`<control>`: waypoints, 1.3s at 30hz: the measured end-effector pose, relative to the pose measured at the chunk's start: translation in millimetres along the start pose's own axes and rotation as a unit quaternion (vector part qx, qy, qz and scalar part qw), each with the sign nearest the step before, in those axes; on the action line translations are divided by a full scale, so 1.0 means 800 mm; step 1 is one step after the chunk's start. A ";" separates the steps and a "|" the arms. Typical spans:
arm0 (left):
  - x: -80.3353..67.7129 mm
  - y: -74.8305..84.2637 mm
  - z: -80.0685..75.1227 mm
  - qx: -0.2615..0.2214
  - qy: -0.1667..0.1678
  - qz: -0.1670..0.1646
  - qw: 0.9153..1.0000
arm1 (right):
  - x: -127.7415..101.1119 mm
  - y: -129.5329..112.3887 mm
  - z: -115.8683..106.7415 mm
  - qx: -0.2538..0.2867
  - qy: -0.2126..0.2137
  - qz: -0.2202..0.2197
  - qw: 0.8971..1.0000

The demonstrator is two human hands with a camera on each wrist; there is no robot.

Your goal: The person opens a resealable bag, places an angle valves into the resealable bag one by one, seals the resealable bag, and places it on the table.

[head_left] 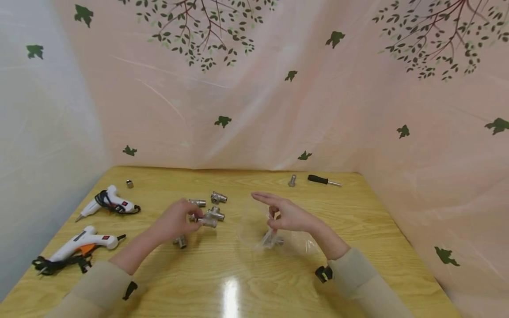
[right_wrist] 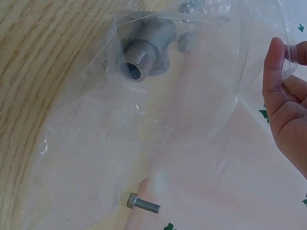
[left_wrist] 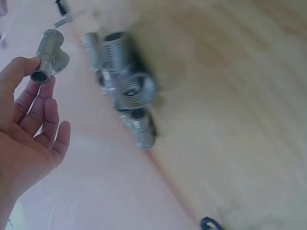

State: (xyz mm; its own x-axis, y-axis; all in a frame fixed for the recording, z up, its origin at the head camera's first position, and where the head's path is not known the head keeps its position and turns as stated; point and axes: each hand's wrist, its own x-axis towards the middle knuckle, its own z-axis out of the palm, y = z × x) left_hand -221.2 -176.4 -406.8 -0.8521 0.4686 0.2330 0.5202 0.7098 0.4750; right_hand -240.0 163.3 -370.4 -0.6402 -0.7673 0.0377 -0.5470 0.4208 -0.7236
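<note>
Nearby, loose fittings (head_left: 216,207) crowd the left hand (head_left: 175,221) pinching one fitting (left_wrist: 48,57); right hand (head_left: 288,216) pinches the bag (right_wrist: 158,124).

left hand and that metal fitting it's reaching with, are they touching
Touching. The left wrist view shows the left hand pinching a threaded metal fitting at its fingertips, clear of the other fittings on the table.

The wooden counter (head_left: 358,229) carried two white glue guns (head_left: 109,202) at its left edge, a small metal cap (head_left: 129,183) far left, a cluster of threaded metal fittings (head_left: 214,207) near the middle, a clear plastic bag (head_left: 278,238) beside them, and a black-handled screwdriver (head_left: 323,180) with a bolt (head_left: 292,180) far right
</note>
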 end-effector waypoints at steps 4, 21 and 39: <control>0.004 0.017 -0.011 -0.002 0.025 0.023 0.999 | 0.005 -0.001 -0.002 -0.014 -0.002 0.004 1.000; 0.036 0.081 0.019 -0.024 0.134 0.160 0.978 | 0.021 0.001 -0.003 0.008 0.007 0.018 1.000; 0.064 0.098 0.086 0.057 0.023 0.106 0.992 | 0.021 -0.001 0.001 0.004 0.004 -0.008 1.000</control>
State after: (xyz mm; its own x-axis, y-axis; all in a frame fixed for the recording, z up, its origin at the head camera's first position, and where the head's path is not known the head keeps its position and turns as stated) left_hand -220.2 -61.0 -416.2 -0.7228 0.5915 0.3573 0.6894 0.6535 0.3127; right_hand -249.8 149.2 -369.9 -0.6356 -0.7702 0.0536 -0.5530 0.4057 -0.7278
